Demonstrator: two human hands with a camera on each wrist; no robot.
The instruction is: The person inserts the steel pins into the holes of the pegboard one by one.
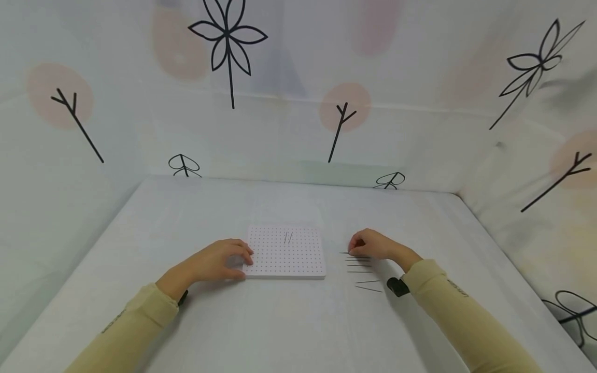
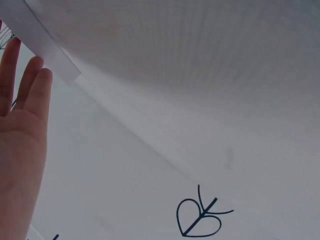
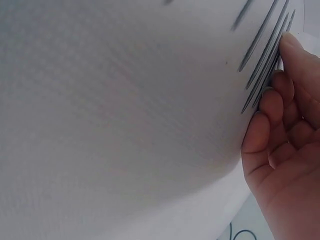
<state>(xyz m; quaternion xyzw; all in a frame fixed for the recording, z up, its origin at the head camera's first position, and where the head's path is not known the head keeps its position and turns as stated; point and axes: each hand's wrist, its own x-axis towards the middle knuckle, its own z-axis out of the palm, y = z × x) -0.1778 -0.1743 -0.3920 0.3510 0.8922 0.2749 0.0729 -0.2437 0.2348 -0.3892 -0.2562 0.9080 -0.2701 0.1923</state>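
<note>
A white board (image 1: 284, 259) with a grid of small holes lies flat on the table. Two thin dark sticks (image 1: 286, 238) stand in holes near its far edge. My left hand (image 1: 212, 262) rests against the board's left side, fingers fairly straight on the edge and thumb by the near corner. To the board's right, several thin dark sticks (image 1: 359, 272) lie roughly in a row. At the row's far end, my right hand (image 1: 375, 244) pinches one stick (image 1: 343, 253) between thumb and fingertips. The right wrist view shows neighbouring pointed sticks (image 3: 257, 37) close beside the fingers.
A white cloth covers the table (image 1: 280, 326). Behind it and along the sides hangs pale fabric (image 1: 280, 134) printed with flowers and twigs. Dark wrist straps (image 1: 398, 286) show at the beige sleeves (image 1: 457, 305).
</note>
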